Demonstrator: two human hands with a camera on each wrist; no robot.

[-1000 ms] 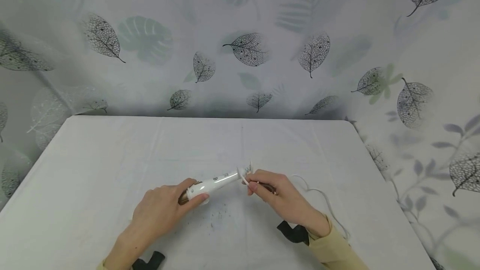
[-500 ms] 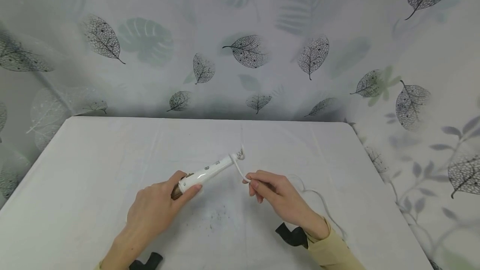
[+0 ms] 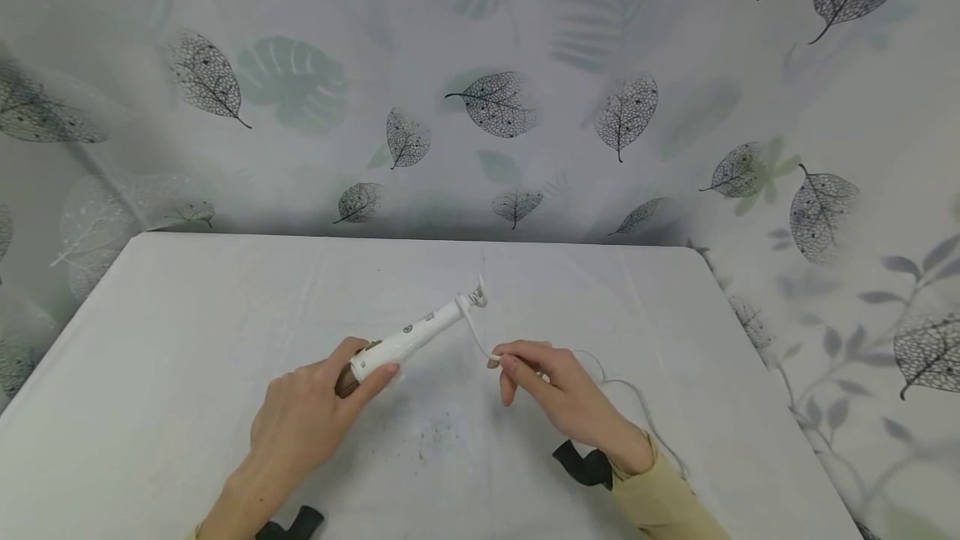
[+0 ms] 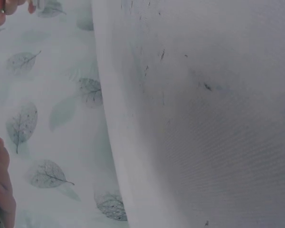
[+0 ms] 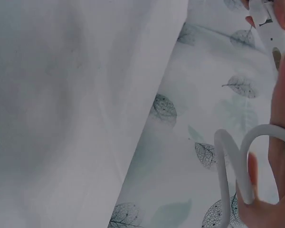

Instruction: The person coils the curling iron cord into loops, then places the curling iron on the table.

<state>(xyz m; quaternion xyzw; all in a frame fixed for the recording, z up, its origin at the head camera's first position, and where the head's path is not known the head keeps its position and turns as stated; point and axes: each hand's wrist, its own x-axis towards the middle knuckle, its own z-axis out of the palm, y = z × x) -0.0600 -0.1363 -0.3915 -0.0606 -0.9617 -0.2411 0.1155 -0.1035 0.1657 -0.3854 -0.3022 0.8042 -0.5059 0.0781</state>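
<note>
My left hand (image 3: 300,407) grips the brown end of a white, wand-shaped hair iron (image 3: 408,340), tilted up to the right over the table. Its far tip bears a coiled cord sleeve. From near that tip a white cord (image 3: 477,336) runs down to my right hand (image 3: 558,386), which pinches it between thumb and forefinger. In the right wrist view the cord (image 5: 232,156) loops beside the right hand (image 5: 280,190), and the hair iron (image 5: 270,31) shows in the upper corner. The left wrist view catches only left fingers (image 4: 0,185) at its edge.
More cord (image 3: 648,407) trails over the white table (image 3: 225,298) behind the right wrist. Dark specks (image 3: 435,436) lie scattered between the hands. Black bent pieces (image 3: 585,465) sit at both wrists. A leaf-patterned curtain (image 3: 420,32) hangs behind the table.
My left hand has drawn the hair iron left, and its tip has risen away from my right hand. A longer stretch of cord now spans between the tip and the right fingers.
</note>
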